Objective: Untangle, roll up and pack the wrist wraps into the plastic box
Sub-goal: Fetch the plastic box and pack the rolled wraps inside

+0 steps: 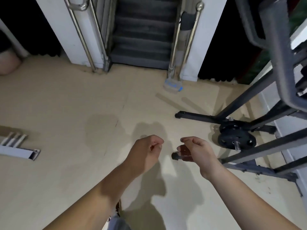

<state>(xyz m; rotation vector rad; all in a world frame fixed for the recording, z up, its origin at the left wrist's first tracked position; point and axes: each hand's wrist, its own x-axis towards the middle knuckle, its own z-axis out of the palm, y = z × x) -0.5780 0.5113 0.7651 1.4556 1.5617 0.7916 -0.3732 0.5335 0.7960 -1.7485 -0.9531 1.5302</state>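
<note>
A clear plastic box (172, 85) with blue clips stands on the floor at the foot of the right stair rail, far ahead of both hands. No wrist wrap shows anywhere in view. My left hand (146, 151) hovers over the floor with its fingers loosely curled and holds nothing. Beside it, a short gap away, my right hand (195, 150) has loosely bent fingers and is also empty. Behind the right fingers sits the black capped end of a rack foot (175, 156).
A dark metal rack (249, 146) with a black weight plate (236, 138) fills the right side. Grey stairs (141, 39) with steel rails rise straight ahead. White profiles (18, 146) lie on the beige floor at the left.
</note>
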